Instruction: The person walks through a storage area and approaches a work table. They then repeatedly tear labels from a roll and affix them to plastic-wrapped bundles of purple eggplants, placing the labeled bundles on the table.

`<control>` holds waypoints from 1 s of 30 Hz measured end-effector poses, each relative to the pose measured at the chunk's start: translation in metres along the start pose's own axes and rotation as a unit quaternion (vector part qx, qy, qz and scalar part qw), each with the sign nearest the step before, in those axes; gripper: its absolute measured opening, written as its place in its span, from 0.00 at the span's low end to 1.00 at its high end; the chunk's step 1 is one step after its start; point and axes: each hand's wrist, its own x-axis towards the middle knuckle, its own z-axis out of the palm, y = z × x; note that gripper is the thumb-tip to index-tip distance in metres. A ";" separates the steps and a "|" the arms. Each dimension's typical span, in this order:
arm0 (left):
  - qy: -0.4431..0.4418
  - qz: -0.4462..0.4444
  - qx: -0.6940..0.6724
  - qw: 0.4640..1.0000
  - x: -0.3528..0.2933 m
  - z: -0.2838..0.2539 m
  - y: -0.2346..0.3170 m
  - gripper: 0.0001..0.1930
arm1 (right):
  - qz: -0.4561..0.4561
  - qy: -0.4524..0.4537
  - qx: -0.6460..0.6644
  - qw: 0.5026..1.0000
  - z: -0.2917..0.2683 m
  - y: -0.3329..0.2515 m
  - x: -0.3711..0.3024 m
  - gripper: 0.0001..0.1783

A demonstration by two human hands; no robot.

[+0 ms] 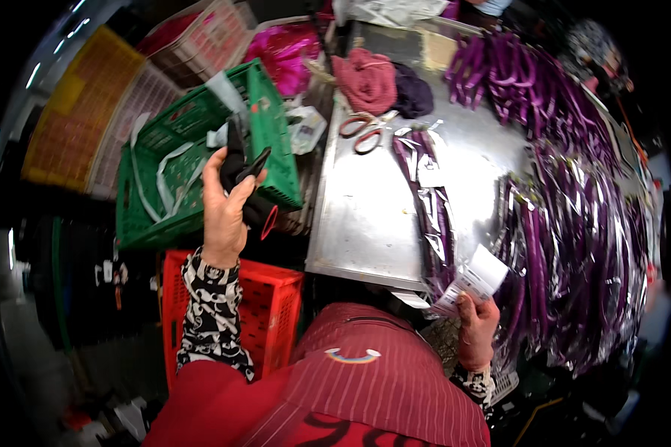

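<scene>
Steel table [365,231] fills our middle ground, its right side heaped with purple eggplants [499,71]; the near ones lie lengthwise in clear bags [566,253], probably to stack tidily. Left of it, our green crate [279,145] holds pale strips [173,167]; nearer, our sleeve [212,316] partly hides the red crate [276,298]. On the table, 1 eggplant pack [434,205] points its near end toward us, likely for easy reach. Our left hand [226,212] is closed round a black item [235,160]; our right hand [477,328] pinches white paper [489,270] at the pack's near end. Whether it grips the wrapping too, we cannot tell.
</scene>
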 end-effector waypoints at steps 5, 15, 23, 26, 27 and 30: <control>-0.046 -0.020 0.177 0.983 0.019 0.044 -0.071 0.25 | -0.053 -0.036 0.012 0.998 0.007 -0.020 0.005 0.17; -0.086 0.144 0.343 0.924 0.068 0.098 -0.201 0.26 | 0.008 -0.071 -0.049 0.996 0.020 -0.018 0.003 0.17; -0.193 0.156 0.524 0.815 0.126 0.122 -0.209 0.35 | 0.051 -0.071 0.020 0.996 0.028 -0.011 -0.001 0.18; -0.158 0.134 0.579 0.789 0.121 0.120 -0.219 0.42 | 0.137 -0.052 0.186 0.971 0.031 -0.019 0.007 0.18; -0.135 0.224 0.546 0.796 0.119 0.108 -0.230 0.42 | 0.132 -0.063 0.196 0.970 0.032 -0.023 0.011 0.18; -0.325 0.334 0.319 0.826 0.037 0.156 -0.132 0.42 | 0.110 -0.072 0.123 0.984 0.027 -0.009 0.011 0.19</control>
